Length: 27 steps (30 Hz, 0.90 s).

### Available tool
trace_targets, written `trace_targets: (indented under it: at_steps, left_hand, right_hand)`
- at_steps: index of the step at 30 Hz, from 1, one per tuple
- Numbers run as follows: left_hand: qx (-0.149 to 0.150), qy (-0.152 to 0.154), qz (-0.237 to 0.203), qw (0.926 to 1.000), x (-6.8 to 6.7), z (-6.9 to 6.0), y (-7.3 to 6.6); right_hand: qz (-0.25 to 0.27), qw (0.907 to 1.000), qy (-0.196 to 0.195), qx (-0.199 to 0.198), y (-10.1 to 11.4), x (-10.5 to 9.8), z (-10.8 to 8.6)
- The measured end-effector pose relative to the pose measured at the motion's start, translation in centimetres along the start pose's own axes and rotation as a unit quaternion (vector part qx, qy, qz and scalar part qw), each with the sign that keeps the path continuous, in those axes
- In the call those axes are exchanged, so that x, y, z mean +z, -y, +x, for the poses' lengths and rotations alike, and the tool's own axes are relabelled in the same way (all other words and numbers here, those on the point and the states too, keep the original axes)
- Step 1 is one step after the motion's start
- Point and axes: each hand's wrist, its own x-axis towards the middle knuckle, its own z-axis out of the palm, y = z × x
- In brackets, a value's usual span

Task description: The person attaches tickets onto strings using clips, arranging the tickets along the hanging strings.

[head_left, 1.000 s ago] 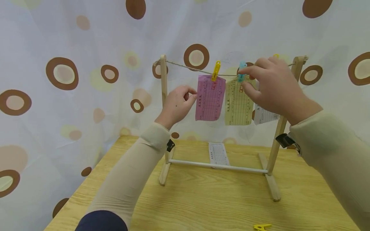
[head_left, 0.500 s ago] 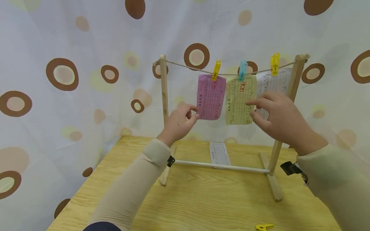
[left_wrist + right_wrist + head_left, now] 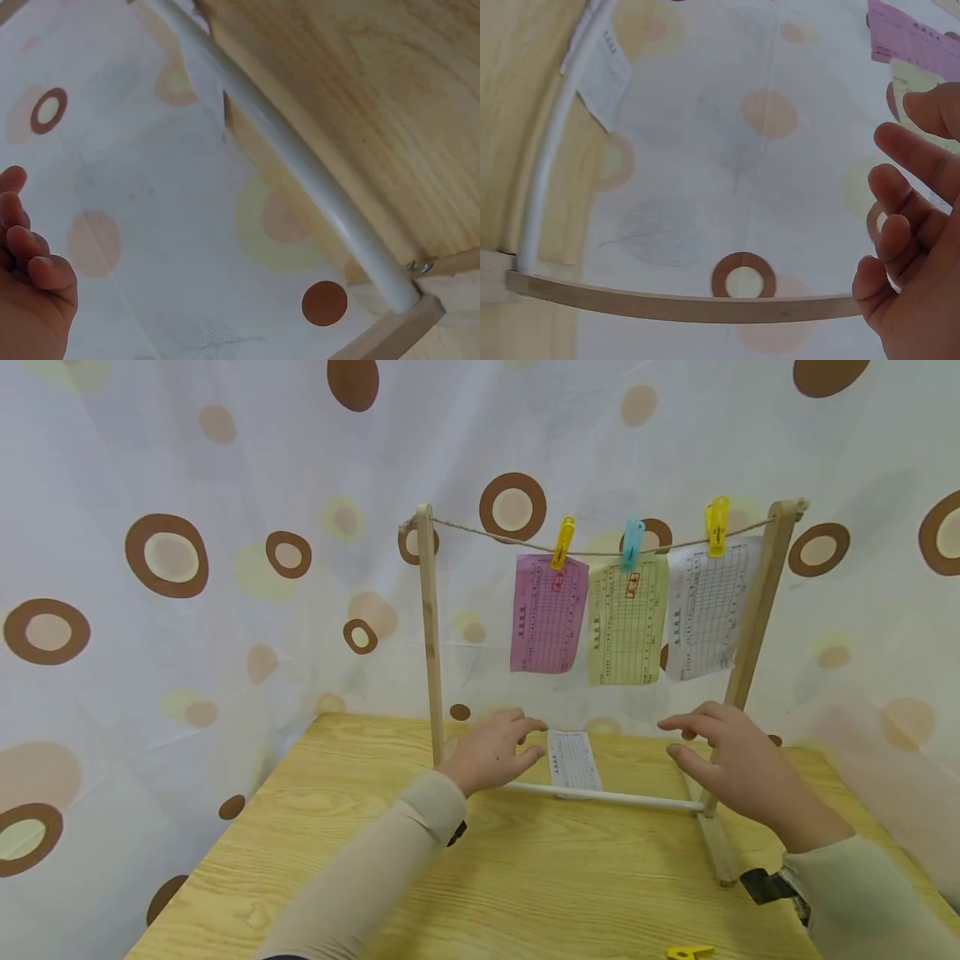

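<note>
My left hand [image 3: 495,752] hovers near the left side of a white printed slip [image 3: 574,762] lying on the table, fingers loosely bent and holding nothing. On the right, my other hand [image 3: 731,768] is in front of the rack's right post, its thumb and fingers apart with nothing between them. Above, a pink slip [image 3: 549,618], a yellow slip [image 3: 626,627] and a white slip [image 3: 705,614] hang from a string. A yellow clothespin [image 3: 562,543], a blue clothespin [image 3: 632,545] and another yellow clothespin [image 3: 717,527] pin them there.
The wooden rack has a left post [image 3: 430,627], a right post [image 3: 765,593] and a white crossbar [image 3: 637,799] low down. A loose yellow clothespin [image 3: 688,952] lies at the table's [image 3: 525,885] near side. A patterned curtain [image 3: 247,460] hangs behind.
My right hand has left the blue clothespin and come down past the yellow slip. The left hand has dropped from beside the pink slip toward the slip on the table.
</note>
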Motion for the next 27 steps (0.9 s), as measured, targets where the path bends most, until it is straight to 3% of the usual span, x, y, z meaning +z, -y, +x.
trace_targets:
  at_steps: [5,9,13,18,23,27]
  left_hand:
    - [-0.011,0.064,0.053,0.9965,2.8,0.0,0.2]
    - [-0.025,0.12,0.072,0.9898,4.7,0.6,0.2]
    - [-0.017,0.142,0.093,0.9853,6.0,1.6,0.2]
    - [-0.03,0.166,0.112,0.9793,7.2,2.9,0.2]
    - [-0.02,0.19,0.14,0.9715,8.5,3.6,0.3]
    - [-0.012,0.199,0.172,0.9649,9.4,4.2,0.4]
  right_hand:
    - [0.033,0.998,0.039,0.037,-1.7,2.8,-2.9]
    - [0.076,0.9884,0.114,0.065,-3.2,4.7,-5.4]
    - [0.148,0.9649,0.202,0.078,-4.8,6.0,-7.6]
    - [0.241,0.9287,0.273,0.069,-6.5,7.1,-9.8]
    - [0.294,0.9002,0.318,0.047,-6.9,7.2,-11.1]
    - [0.313,0.8835,0.345,0.049,-6.6,6.6,-11.7]
